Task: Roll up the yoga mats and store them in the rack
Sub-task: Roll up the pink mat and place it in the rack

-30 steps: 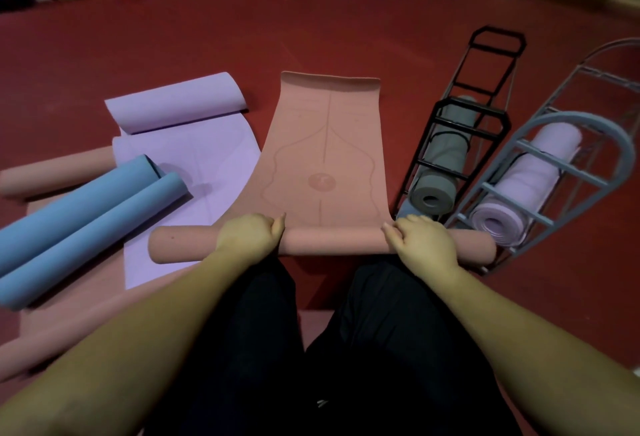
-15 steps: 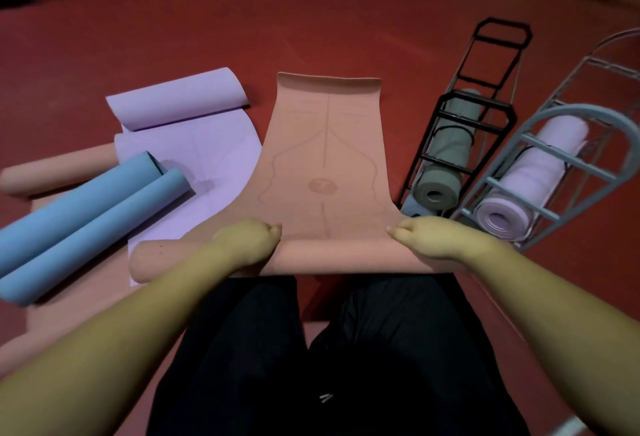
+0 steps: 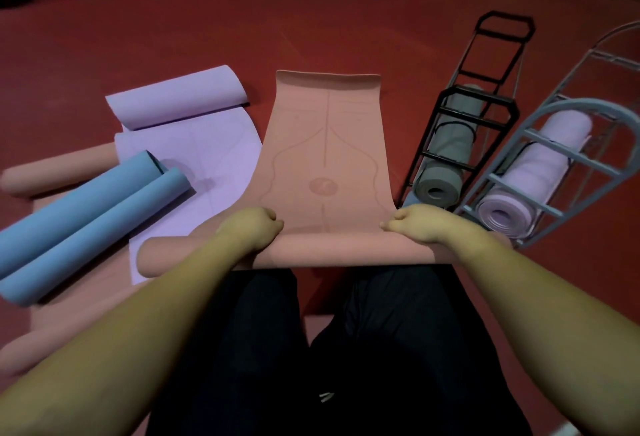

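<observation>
A salmon-pink yoga mat point(image 3: 325, 144) lies partly unrolled on the red floor ahead of me, its near end wound into a roll across my knees. My left hand point(image 3: 251, 229) grips the roll left of centre, fingers curled over its top. My right hand point(image 3: 420, 224) grips the roll near its right end the same way. To the right lies a black wire rack point(image 3: 479, 99) holding a rolled grey mat point(image 3: 446, 162). Beside it a light grey-blue rack point(image 3: 568, 110) holds a rolled lilac mat point(image 3: 533, 179).
Left of the pink mat a lilac mat point(image 3: 187, 158) lies half unrolled. A blue mat point(image 3: 83, 217) rolled from both ends rests on it. Another pink roll point(image 3: 59, 172) and pink mat lie at far left. Dark blue pads stand at the back.
Both hands have rolled the pink mat forward a little; the roll is thicker and the flat part shorter. My fingers have curled further over the roll's top.
</observation>
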Available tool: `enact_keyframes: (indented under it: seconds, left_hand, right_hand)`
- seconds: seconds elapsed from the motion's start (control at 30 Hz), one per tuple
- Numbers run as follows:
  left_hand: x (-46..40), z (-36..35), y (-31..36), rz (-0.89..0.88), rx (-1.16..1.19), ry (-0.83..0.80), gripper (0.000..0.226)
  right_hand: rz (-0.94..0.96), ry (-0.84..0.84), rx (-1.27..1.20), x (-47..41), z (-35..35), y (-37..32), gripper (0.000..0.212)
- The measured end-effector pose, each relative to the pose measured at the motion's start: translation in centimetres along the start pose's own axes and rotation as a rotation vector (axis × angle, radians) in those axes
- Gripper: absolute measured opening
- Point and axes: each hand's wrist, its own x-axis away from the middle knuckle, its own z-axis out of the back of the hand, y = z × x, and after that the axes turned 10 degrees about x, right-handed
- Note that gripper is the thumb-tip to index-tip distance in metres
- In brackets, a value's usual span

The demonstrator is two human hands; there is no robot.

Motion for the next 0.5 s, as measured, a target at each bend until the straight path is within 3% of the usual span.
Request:
enact_keyframes:
  seconds: [0.13,0.27,0.4,0.5]
  left_hand:
    - [1.7,-0.9,0.6,-0.104,-0.038,0.356,0.044]
    - [4.2,-3.1,-1.1,-0.238,-0.059,0.526,0.051]
    - [5.1,-5.1,-2.3,-0.313,-0.118,0.51,0.047]
    - [4.1,-4.9,-2.5,-0.283,-0.167,0.488,0.05]
  right_hand:
    - [-0.022,-0.183,0.109,-0.6,1.4,-0.5,0.054]
    - [-0.077,-0.213,0.168,-1.9,1.4,-0.3,0.068]
    - [-0.073,-0.171,0.175,-2.6,1.3,-0.7,0.065]
    - [-0.02,0.048,0.167,-2.2,0.5,-1.1,0.045]
